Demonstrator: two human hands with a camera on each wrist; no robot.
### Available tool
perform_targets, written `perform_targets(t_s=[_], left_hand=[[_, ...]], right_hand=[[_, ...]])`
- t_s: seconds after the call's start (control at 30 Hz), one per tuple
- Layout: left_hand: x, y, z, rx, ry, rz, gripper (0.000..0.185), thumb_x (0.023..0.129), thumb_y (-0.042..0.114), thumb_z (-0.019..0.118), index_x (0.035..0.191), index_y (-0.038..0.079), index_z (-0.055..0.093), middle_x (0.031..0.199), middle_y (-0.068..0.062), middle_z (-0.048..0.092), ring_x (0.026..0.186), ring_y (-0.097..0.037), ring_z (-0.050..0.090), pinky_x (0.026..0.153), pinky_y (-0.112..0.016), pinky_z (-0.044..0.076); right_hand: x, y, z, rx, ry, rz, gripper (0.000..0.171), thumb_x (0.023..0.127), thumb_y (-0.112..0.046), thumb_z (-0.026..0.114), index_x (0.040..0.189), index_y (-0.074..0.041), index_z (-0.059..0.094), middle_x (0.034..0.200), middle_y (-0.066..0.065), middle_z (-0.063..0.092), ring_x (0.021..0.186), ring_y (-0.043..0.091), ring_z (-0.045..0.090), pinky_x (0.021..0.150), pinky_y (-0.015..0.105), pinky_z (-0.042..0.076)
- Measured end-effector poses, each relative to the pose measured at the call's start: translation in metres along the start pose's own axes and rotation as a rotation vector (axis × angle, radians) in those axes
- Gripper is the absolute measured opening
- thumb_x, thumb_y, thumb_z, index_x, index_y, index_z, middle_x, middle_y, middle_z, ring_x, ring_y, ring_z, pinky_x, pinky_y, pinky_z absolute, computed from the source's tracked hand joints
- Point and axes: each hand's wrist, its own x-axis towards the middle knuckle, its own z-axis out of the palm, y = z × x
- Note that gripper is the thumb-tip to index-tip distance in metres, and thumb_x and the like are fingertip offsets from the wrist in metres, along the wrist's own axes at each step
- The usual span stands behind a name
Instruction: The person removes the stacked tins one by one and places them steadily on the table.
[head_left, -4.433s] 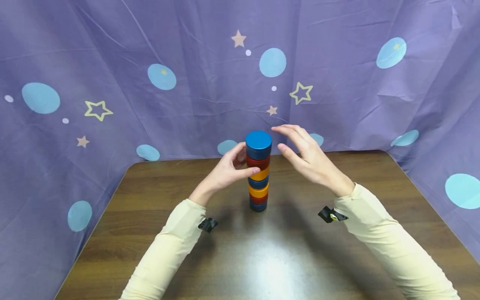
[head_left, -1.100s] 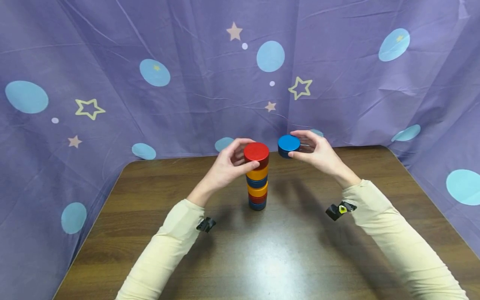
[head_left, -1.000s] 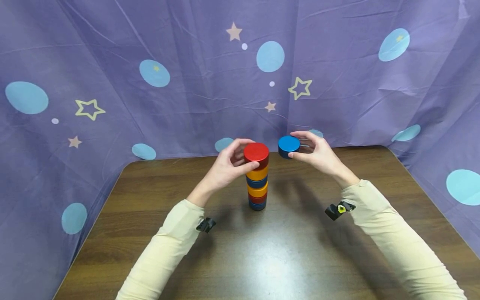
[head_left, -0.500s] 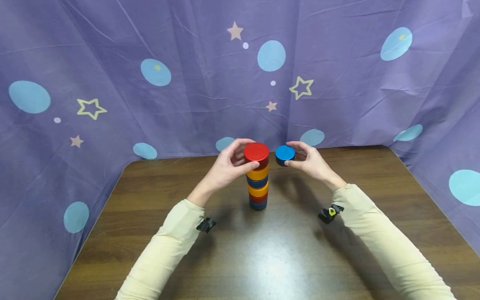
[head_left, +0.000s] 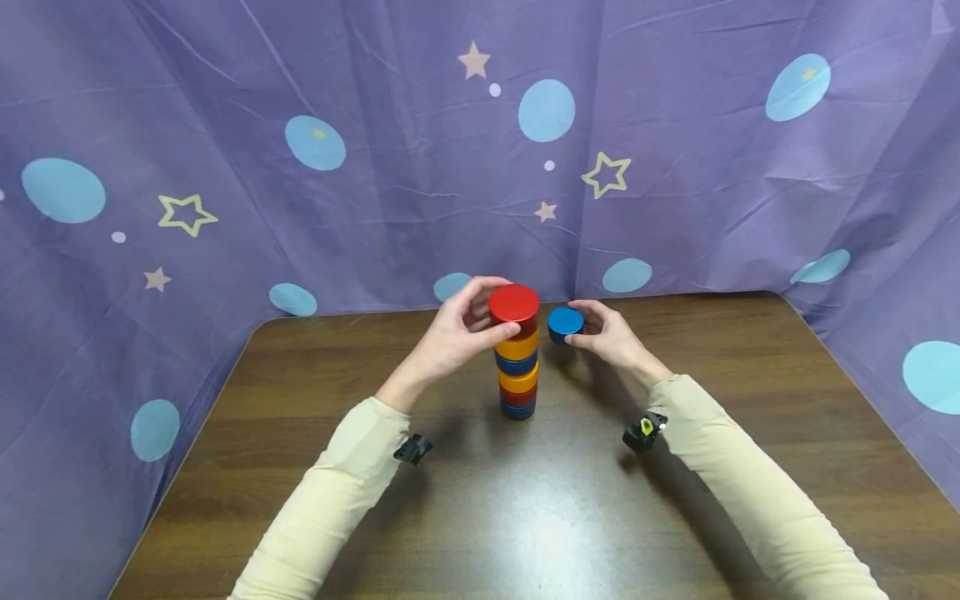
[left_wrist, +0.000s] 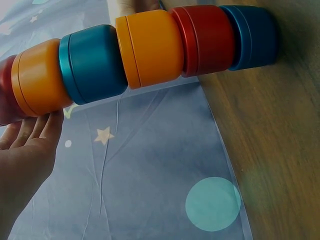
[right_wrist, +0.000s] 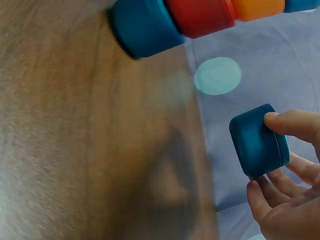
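A tall stack of round lidded tins (head_left: pixel 517 382), red, orange and blue, stands upright on the wooden table. At its top my left hand (head_left: pixel 447 340) curls its fingers and thumb round the red tin (head_left: pixel 514 303), reaching to the orange tin (left_wrist: pixel 42 77) under it. Just right of the stack, my right hand (head_left: pixel 617 337) pinches a blue tin (head_left: pixel 566 324) between thumb and fingers, lid upward. In the right wrist view this blue tin (right_wrist: pixel 259 141) hangs clear of the table, apart from the stack.
The brown wooden table (head_left: pixel 315 450) carries the stack near its middle. Close behind its far edge hangs a purple curtain (head_left: pixel 420 167) with stars and dots. Each sleeve has a small black wrist camera (head_left: pixel 413 449) on it.
My right hand has taken the blue tin off the top of the stack, moved it right, then lowered it beside the stack. My left hand stays at the stack, whose top is now red.
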Motion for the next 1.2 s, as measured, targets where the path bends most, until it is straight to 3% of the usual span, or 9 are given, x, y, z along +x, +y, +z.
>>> perform_targets(t_s=[0.5, 0.87, 1.2], left_hand=[[0.001, 0.000, 0.002, -0.001, 0.000, -0.001, 0.048, 0.085, -0.012, 0.065, 0.129, -0.007, 0.046, 0.119, -0.021, 0.059, 0.108, -0.027, 0.060, 0.098, -0.037, 0.046], [0.001, 0.000, 0.000, -0.005, -0.006, -0.004, 0.048, 0.085, -0.012, 0.065, 0.129, -0.007, 0.046, 0.120, -0.021, 0.059, 0.108, -0.027, 0.060, 0.098, -0.037, 0.046], [0.000, -0.001, 0.000, -0.011, -0.010, -0.015, 0.049, 0.085, -0.014, 0.064, 0.129, -0.007, 0.045, 0.122, -0.022, 0.058, 0.110, -0.028, 0.059, 0.098, -0.038, 0.046]], right_hand=[[0.003, 0.027, 0.014, 0.014, 0.012, 0.072, 0.060, 0.082, 0.009, 0.067, 0.136, 0.011, 0.042, 0.136, 0.032, 0.046, 0.123, 0.046, 0.046, 0.105, 0.052, 0.035], [-0.009, -0.001, 0.020, 0.026, -0.007, 0.107, 0.058, 0.083, 0.014, 0.062, 0.136, 0.016, 0.039, 0.137, 0.035, 0.041, 0.125, 0.048, 0.042, 0.108, 0.052, 0.029], [0.001, 0.026, 0.015, 0.041, -0.023, 0.097, 0.065, 0.082, 0.008, 0.066, 0.139, 0.013, 0.036, 0.141, 0.033, 0.038, 0.131, 0.046, 0.036, 0.111, 0.052, 0.025]])
